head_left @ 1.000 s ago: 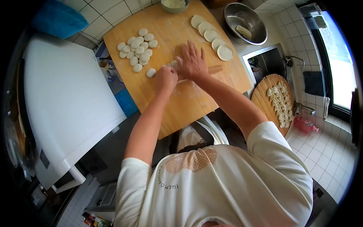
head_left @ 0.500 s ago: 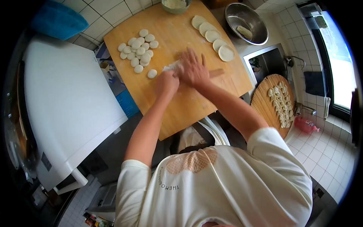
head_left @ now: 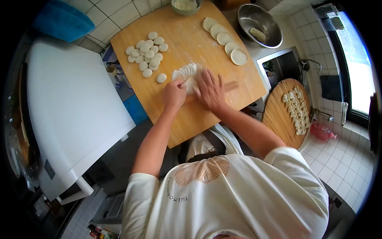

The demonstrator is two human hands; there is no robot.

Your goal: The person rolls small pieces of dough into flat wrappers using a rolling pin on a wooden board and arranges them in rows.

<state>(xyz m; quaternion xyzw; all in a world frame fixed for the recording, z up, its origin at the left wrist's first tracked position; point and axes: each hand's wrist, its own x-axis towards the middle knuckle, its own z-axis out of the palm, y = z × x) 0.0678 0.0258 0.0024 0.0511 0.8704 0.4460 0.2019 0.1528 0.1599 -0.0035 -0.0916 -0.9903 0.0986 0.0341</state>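
Note:
My left hand (head_left: 174,95) pinches the edge of a round dough wrapper (head_left: 191,85) lying on the wooden board (head_left: 159,115). My right hand (head_left: 211,91) lies with fingers stretched forward over a wooden rolling pin (head_left: 231,85). The pin's tapered end sticks out to the right, and its middle is hidden under my palm. White flour (head_left: 187,71) is spread just beyond the wrapper. One flattened dough piece (head_left: 161,78) sits apart, left of my hands, near a cluster of dough pieces (head_left: 146,51). Rolled wrappers (head_left: 238,56) overlap in a row at the upper right.
A bowl of flour (head_left: 185,5) stands at the board's far edge. Right of the board are a steel bowl (head_left: 274,34) with dough in it, a sink (head_left: 286,63) and a round slatted tray (head_left: 274,107) carrying several dumplings. A white appliance (head_left: 79,103) flanks the left.
Both hands have come back toward my body, the right one rolling the pin with it. The wrapper and the flour beyond it now show more.

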